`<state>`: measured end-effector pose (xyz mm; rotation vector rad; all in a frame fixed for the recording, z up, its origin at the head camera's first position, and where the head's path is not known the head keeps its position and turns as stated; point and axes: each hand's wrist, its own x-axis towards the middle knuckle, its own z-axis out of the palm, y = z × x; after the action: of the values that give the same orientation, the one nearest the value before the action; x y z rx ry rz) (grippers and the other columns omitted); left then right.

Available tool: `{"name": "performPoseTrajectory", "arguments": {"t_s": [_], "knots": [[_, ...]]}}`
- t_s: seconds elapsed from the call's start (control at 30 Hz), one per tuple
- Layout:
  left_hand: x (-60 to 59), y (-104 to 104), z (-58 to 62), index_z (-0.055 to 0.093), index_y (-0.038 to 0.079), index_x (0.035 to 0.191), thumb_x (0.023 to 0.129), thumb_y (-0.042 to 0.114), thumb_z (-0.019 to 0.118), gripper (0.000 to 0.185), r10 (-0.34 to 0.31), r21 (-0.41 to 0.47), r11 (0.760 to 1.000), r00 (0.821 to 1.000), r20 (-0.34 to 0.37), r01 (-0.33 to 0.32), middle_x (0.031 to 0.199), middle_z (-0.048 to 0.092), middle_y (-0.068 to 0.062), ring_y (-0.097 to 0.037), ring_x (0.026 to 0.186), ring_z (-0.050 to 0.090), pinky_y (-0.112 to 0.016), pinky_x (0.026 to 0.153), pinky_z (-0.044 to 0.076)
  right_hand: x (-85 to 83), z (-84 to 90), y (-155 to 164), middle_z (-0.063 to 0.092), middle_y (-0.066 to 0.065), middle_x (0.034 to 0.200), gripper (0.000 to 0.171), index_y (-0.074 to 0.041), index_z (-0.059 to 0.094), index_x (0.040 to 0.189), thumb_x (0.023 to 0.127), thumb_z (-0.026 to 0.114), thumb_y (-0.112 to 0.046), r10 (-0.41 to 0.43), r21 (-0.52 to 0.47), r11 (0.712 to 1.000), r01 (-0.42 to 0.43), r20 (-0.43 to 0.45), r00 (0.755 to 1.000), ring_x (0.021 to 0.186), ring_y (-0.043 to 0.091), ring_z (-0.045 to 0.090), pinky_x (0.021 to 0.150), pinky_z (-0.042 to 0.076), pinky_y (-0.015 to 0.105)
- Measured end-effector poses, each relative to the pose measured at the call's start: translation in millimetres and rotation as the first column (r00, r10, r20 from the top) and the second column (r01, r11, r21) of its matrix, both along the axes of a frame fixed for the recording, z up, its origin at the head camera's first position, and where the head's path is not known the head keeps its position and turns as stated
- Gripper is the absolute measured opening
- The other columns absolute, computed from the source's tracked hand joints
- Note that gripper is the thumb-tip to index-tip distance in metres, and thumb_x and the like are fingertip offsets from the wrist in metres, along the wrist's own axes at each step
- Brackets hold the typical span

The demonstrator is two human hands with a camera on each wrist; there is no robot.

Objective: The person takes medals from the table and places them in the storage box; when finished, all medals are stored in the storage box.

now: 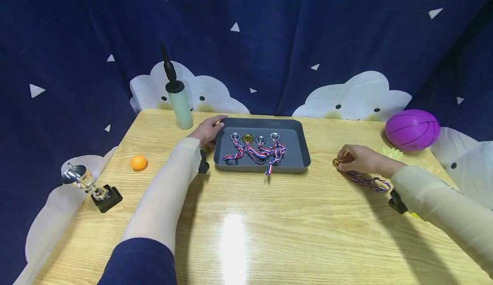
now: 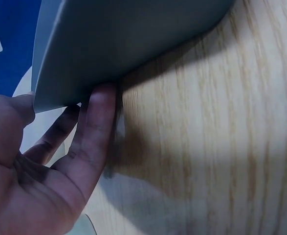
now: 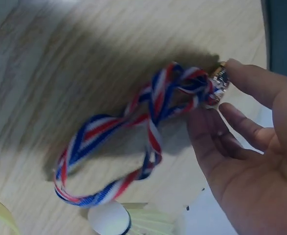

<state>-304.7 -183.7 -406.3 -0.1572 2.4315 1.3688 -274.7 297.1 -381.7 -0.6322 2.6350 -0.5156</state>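
Note:
My left hand [image 1: 207, 131] holds the left edge of a dark grey tray [image 1: 246, 168]. In the left wrist view the thumb is at the tray's rim and the fingers reach below its side wall [image 2: 109, 39]. Several medals lie in the tray, one gold medal [image 1: 248, 138] among silver ones, their striped ribbons [image 1: 256, 151] tangled together. To the right of the tray, my right hand [image 1: 358, 158] pinches another gold medal [image 1: 337, 163] by its edge. Its red, white and blue ribbon [image 3: 97, 134] trails in a loop over the table.
Behind the right hand sit a purple ball [image 1: 412, 129] and a shuttlecock [image 3: 109, 218]. At the left are a hand pump [image 1: 181, 105], an orange ball [image 1: 138, 162] and a trophy cup [image 1: 92, 186] near the wooden table's [image 1: 292, 225] edge. A dark blue curtain [image 1: 269, 54] hangs behind.

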Motion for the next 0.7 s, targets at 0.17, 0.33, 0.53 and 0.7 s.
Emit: {"name": "performPoseTrajectory", "arguments": {"t_s": [0.17, 0.33, 0.53, 0.7], "knots": [[-1.7, -0.7, -1.0, 0.029, 0.034, 0.166, 0.116, 0.031, 0.035, 0.051, -0.001, -0.024, 1.000, 1.000, -0.004, 0.001, 0.159, 0.045, -0.020, -0.035, 0.117, 0.067, -0.051, 0.091, 0.064, 1.6, -6.3, -1.9, 0.070, 0.013, 0.094, 0.028, 0.007, 0.062, 0.106, 0.096, 0.077, -0.014, -0.006, -0.012, 1.000, 0.006, -0.021, 1.000, 0.086, 0.018, 0.065, 0.075, 0.056, 0.031], [-0.9, 0.0, -1.1, 0.029, 0.033, 0.166, 0.116, 0.030, 0.035, 0.051, -0.010, -0.016, 1.000, 1.000, -0.010, 0.010, 0.158, 0.047, -0.022, -0.035, 0.115, 0.068, -0.052, 0.093, 0.064, 4.9, -11.4, -0.6, 0.065, 0.010, 0.091, 0.026, 0.002, 0.060, 0.101, 0.096, 0.077, -0.016, -0.028, -0.029, 0.999, 0.026, -0.036, 0.999, 0.084, 0.017, 0.057, 0.073, 0.050, 0.028], [-1.5, -1.2, -2.9, 0.028, 0.032, 0.167, 0.116, 0.030, 0.035, 0.051, -0.014, -0.002, 1.000, 1.000, 0.001, 0.014, 0.156, 0.048, -0.022, -0.033, 0.109, 0.070, -0.052, 0.093, 0.064, 1.8, -9.6, 2.6, 0.065, 0.011, 0.089, 0.025, 0.006, 0.058, 0.106, 0.099, 0.073, -0.012, -0.050, -0.119, 0.992, 0.053, 0.027, 0.998, 0.077, 0.014, 0.063, 0.068, 0.059, 0.029], [-3.2, -1.7, -4.5, 0.029, 0.034, 0.166, 0.116, 0.031, 0.035, 0.051, -0.008, -0.022, 1.000, 1.000, -0.002, 0.008, 0.156, 0.048, -0.021, -0.031, 0.105, 0.067, -0.052, 0.091, 0.064, -11.3, 8.9, -2.5, 0.066, 0.006, 0.088, 0.029, 0.016, 0.055, 0.120, 0.101, 0.066, -0.001, -0.118, -0.351, 0.922, 0.163, 0.147, 0.982, 0.072, 0.010, 0.069, 0.071, 0.066, 0.030]]}}
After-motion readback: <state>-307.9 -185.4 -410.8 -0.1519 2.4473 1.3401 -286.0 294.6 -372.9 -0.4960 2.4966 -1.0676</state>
